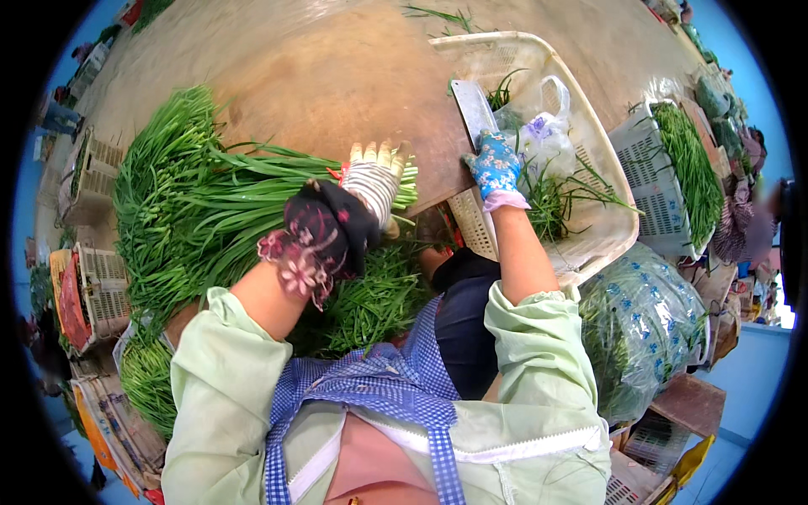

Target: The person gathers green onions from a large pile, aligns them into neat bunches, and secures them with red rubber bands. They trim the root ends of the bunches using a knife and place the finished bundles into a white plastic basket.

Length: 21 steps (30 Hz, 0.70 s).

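Observation:
My left hand [373, 178], in a striped white work glove with a dark patterned sleeve cover at the wrist, presses down on a bundle of long green chives [244, 198] lying across a round wooden chopping block [337, 93]. The cut ends of the bundle stick out just past my fingers. My right hand [495, 165], in a blue flowered glove, grips the handle of a wide steel cleaver [473, 105], whose blade points up and away over the block's right edge.
A white plastic basket [589, 168] with chive scraps and a clear plastic bag sits at the right. Further right is a crate of chives [686, 164] and a clear patterned bag of greens [640, 324]. More chives [362, 307] lie under the block; crates [101, 290] stand at left.

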{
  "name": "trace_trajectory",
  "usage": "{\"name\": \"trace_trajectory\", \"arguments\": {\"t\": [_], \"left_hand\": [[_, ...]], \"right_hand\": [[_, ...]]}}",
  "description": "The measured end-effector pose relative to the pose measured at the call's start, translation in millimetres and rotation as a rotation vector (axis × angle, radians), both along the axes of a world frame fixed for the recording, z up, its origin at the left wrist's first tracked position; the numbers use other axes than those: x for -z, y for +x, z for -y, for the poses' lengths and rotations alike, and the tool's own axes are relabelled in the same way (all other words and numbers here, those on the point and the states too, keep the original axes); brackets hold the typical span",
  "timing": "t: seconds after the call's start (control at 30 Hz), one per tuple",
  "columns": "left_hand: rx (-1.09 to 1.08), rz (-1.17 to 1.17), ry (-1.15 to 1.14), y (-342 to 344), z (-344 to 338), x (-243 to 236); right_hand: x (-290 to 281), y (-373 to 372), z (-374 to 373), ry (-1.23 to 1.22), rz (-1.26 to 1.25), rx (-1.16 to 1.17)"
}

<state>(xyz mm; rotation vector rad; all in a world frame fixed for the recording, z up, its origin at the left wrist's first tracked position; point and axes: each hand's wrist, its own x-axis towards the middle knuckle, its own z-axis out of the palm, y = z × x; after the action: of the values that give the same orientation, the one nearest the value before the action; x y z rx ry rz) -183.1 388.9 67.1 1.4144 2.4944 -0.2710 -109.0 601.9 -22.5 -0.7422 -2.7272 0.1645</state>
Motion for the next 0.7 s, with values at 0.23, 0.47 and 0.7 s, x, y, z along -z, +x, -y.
{"name": "trace_trajectory", "arguments": {"t": [0.23,0.47,0.7], "left_hand": [[-0.173,0.175,-0.087,-33.4,-25.8,-6.6],[-0.170,0.371,-0.100,-70.8,-40.1,3.8],[-0.259,0.194,-0.125,-33.8,-35.2,-15.0]], "right_hand": [[7.5,-4.1,-9.5,-0.113,0.026,0.054],[9.1,4.0,-11.6,-0.215,-0.129,0.132],[-35.5,20.7,54.5,-0.481,-0.144,-0.015]]}}
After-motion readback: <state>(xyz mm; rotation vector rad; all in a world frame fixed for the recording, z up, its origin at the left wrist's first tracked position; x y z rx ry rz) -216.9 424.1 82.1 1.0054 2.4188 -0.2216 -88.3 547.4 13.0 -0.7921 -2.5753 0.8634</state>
